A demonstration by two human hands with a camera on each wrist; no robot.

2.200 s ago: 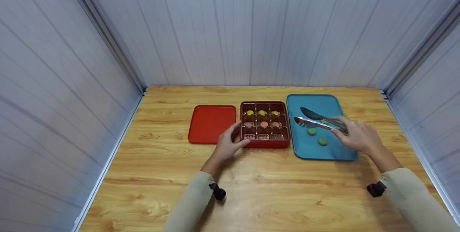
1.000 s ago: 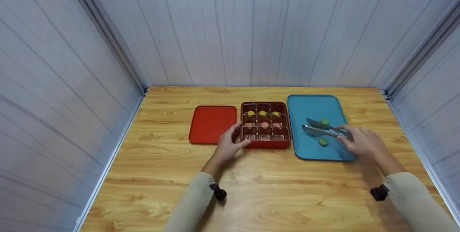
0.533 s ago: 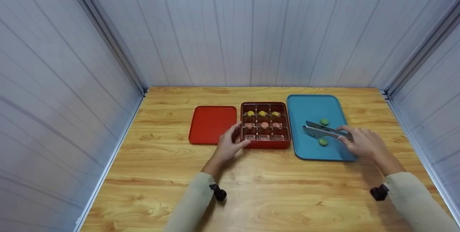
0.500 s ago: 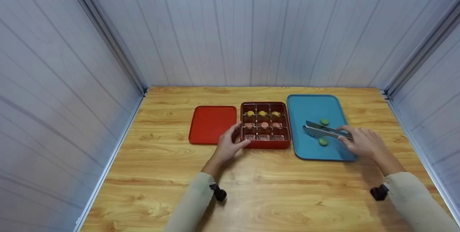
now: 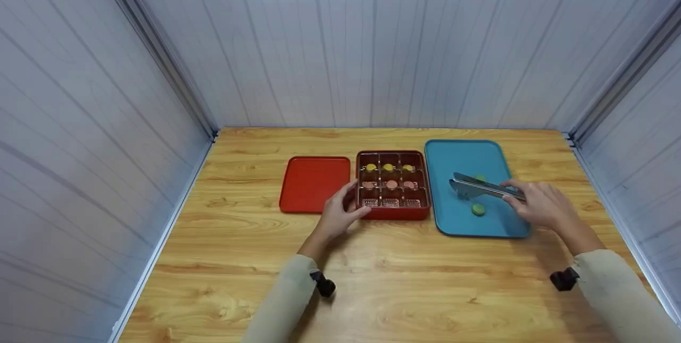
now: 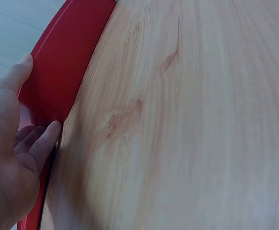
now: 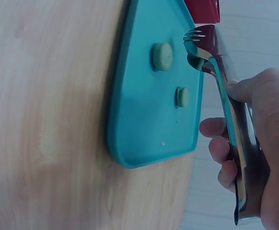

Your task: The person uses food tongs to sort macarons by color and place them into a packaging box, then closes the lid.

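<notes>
My left hand [image 5: 336, 215] holds the near left corner of a dark red box [image 5: 396, 214], thumb along its front and fingers at its side. Clear compartments inside bear yellow macarons [image 5: 388, 167] in the back row and pink macarons [image 5: 391, 185] in the middle row; the front row shows bare compartments. Over the blue tray [image 5: 463, 154], my right hand [image 5: 540, 205] grips metal serving tongs [image 7: 228, 96], their tips close together. Whether a macaron sits between the tips is hidden. Two green macarons [image 7: 162, 56] lie on the tray, one partly behind the tongs in the head view.
Left of the box lies a flat red lid [image 5: 316, 183] on the wooden table [image 5: 404, 284]. The tray stands right beside the box. Pale panel walls [image 5: 340, 45] enclose the table at the back and both sides.
The tongs came down over a third green macaron, which dropped from sight, and their arms drew together. Now they are slightly higher. The left hand and box have stayed put.
</notes>
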